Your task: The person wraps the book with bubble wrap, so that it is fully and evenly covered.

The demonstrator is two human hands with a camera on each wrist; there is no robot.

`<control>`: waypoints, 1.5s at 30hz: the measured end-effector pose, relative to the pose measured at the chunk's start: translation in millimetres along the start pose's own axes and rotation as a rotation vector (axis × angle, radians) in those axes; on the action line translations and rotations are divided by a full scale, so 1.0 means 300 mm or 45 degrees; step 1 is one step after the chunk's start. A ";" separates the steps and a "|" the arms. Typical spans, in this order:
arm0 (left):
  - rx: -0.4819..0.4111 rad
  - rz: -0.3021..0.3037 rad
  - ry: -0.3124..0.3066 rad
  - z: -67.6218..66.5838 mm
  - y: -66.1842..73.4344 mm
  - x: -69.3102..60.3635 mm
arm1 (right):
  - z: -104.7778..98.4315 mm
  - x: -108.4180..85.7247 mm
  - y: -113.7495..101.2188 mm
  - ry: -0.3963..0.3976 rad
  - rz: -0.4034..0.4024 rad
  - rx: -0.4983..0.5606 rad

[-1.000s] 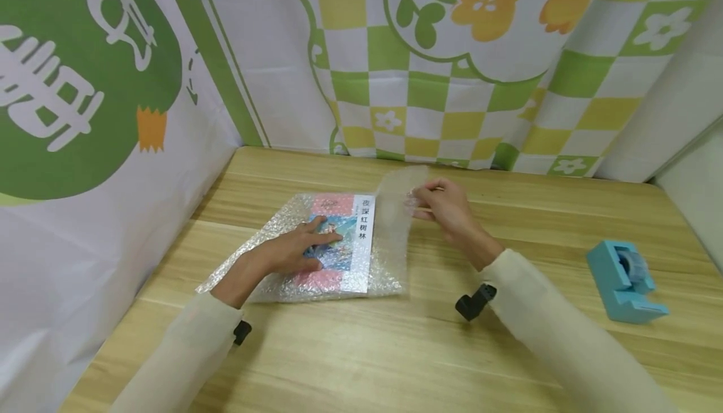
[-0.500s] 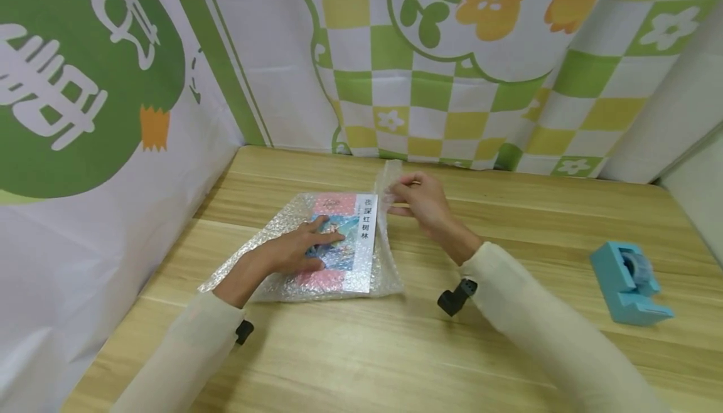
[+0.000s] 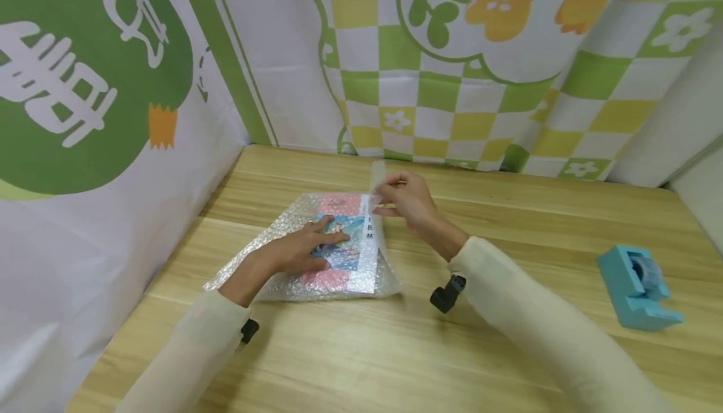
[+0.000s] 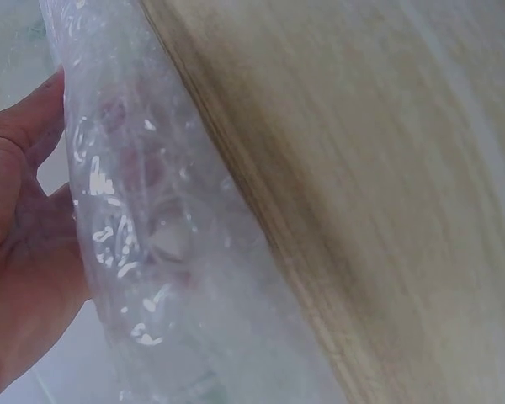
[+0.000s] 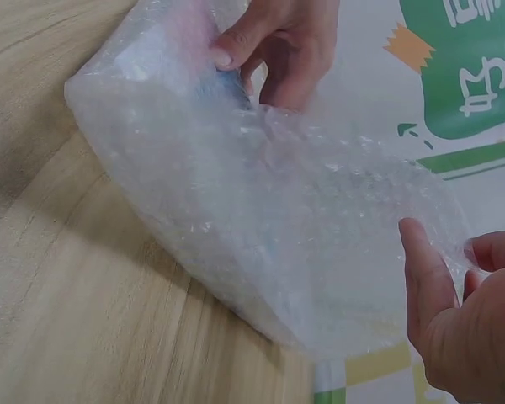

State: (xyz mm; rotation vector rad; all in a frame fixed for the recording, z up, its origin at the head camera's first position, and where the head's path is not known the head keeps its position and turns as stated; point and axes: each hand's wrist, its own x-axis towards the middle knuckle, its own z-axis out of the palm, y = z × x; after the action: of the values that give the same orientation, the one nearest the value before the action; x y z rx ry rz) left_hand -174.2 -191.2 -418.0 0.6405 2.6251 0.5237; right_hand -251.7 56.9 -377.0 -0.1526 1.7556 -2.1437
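Observation:
A book with a pink, blue and white cover lies on bubble wrap in the head view. Spread over the cover, the left hand presses down with fingers extended. At the book's right edge, the right hand pinches the raised flap of the wrap between thumb and finger. That flap stands up as a translucent sheet in the right wrist view, with the right hand at its edge. In the left wrist view, wrap partly covers the left hand.
A blue tape dispenser with a roll of clear tape stands at the right of the wooden table. Patterned green, yellow and white cloth hangs behind the table, and another printed cloth hangs at the left.
The right hand has moved left with the flap of bubble wrap, which now reaches over the book's right edge and partly covers its title. The left hand stays on the cover.

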 end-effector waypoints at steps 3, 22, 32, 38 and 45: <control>0.000 0.004 -0.005 -0.002 0.002 0.004 | 0.018 0.005 0.006 -0.007 0.000 -0.019; -0.001 -0.011 0.000 -0.006 0.012 -0.001 | 0.107 0.040 0.092 -0.108 0.021 -0.252; -0.017 -0.069 -0.008 -0.005 0.013 -0.009 | 0.134 0.050 0.127 -0.143 0.038 -0.357; -0.012 -0.072 -0.006 -0.006 0.012 -0.010 | 0.143 0.055 0.138 -0.124 0.028 -0.400; -0.011 -0.066 -0.008 -0.004 0.009 -0.006 | 0.143 0.058 0.154 -0.116 -0.013 -0.502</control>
State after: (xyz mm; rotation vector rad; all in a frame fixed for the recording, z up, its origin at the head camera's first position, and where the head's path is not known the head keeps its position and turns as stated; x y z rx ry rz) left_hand -172.4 -190.1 -415.4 0.5686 2.6249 0.5161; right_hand -245.0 3.7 -414.6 -0.3544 2.1044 -1.7424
